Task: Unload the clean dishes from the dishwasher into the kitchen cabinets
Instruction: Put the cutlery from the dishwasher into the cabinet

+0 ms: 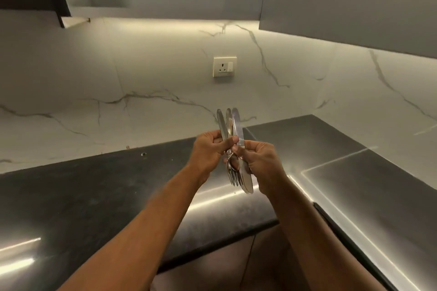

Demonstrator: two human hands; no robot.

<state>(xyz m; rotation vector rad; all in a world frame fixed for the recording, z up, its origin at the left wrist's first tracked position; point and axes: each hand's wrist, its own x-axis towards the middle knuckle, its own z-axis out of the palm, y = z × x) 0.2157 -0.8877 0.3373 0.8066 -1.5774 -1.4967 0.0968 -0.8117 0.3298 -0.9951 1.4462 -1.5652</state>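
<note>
One view only, from a wide-angle camera worn on the person's head. It faces forward and slightly down toward a corner of the dark table [99, 196], with the marble-veined wall [118, 66] ahead and to the right. The socket [224, 66] sits near frame centre. Overhead cabinets [354, 2] fill the top edge, seen from below. Both forearms enter from the bottom edge, reaching to mid-frame, close to the lens. Straight edges bow toward the borders. No second view shares the scene.
</note>
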